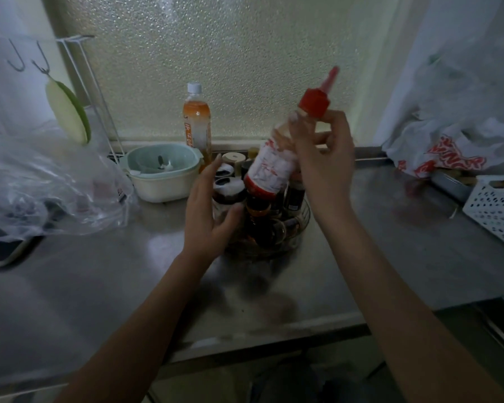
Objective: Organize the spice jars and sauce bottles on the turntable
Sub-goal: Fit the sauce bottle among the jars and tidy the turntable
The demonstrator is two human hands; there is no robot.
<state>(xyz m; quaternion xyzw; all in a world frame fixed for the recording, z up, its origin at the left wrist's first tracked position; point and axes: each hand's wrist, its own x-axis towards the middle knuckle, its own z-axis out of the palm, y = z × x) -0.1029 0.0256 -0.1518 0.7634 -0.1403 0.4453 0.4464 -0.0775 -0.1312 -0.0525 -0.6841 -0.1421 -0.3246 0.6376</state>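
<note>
- Your right hand (322, 158) is raised right of centre, holding the sauce bottle (274, 167) up above the turntable (298, 225).
- The bottle is tilted: its red cap (314, 103) and nozzle point to the upper right, and its red-banded base hangs lower left, over the jars.
- Your fingers (336, 126) wrap the bottle just under the cap, and the back of the hand faces you; the bottle is blurred.
- Your right forearm rises steeply from the lower right of the frame.
- Your left hand (208, 213) sits at centre, left of the turntable, fingers spread and pointing up, thumb crooked toward the right.
- It cups a dark-capped jar (227, 189) at the turntable's left edge; whether it grips or only touches, you cannot tell.
- The turntable stands on the steel counter (99, 280) at centre, crowded with dark bottles and jars, some lying on their sides at the front.
- A pale green bowl (163, 173) sits just left of the turntable, with an orange drink bottle (197, 120) behind it against the frosted window.
- A clear plastic bag (47, 190) lies at the left edge, and a white basket (498, 207) at the right edge.
</note>
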